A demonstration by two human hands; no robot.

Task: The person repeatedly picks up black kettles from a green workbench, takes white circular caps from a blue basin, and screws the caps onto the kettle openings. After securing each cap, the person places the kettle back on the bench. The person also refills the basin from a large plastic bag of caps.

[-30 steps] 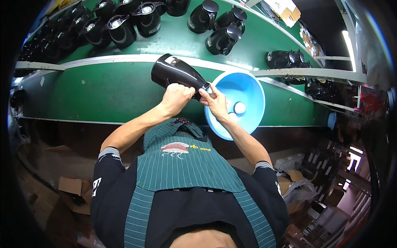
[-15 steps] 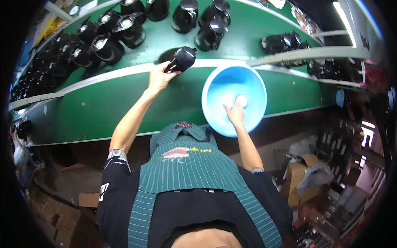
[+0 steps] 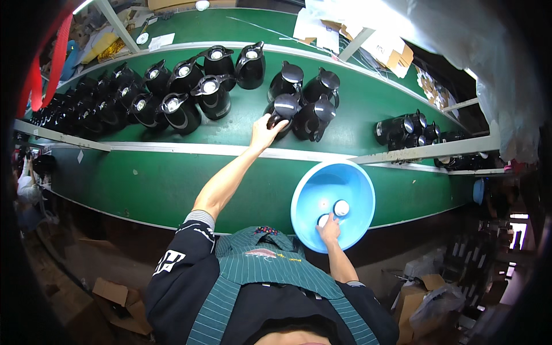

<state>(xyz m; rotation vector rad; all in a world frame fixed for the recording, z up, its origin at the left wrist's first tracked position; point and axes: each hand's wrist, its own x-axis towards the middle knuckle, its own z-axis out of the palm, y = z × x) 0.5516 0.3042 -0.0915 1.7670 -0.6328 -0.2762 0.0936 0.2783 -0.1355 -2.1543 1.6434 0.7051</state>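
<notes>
Taking the middle of the head view as the clock's centre, the left hand is at about 12 o'clock, its fingers wrapped on the near side of a black jug. The hand covers that part, so I cannot tell how much of the handle lies within the grip. The jug stands upright on the green bench, just past the white rail, with a flat black lid on top. From it, 3 more lidded jugs stand close by: 1 at 12 o'clock, 1 at 2 o'clock and 1 at 3 o'clock.

The right hand, between 4 and 5 o'clock, reaches into a light blue basin. Its fingers are at a white round cap; I cannot tell whether they pinch it or only touch it. Another cap sits near it, toward 2 o'clock from the first. The basin stands at the bench's near edge, on the near side of the rail.

Toward 10 o'clock, many black jugs with silvery open mouths crowd together. A smaller cluster of dark jugs stands between 2 and 3 o'clock. Cardboard boxes lie below the bench, toward 8 o'clock and between 4 and 5 o'clock.
</notes>
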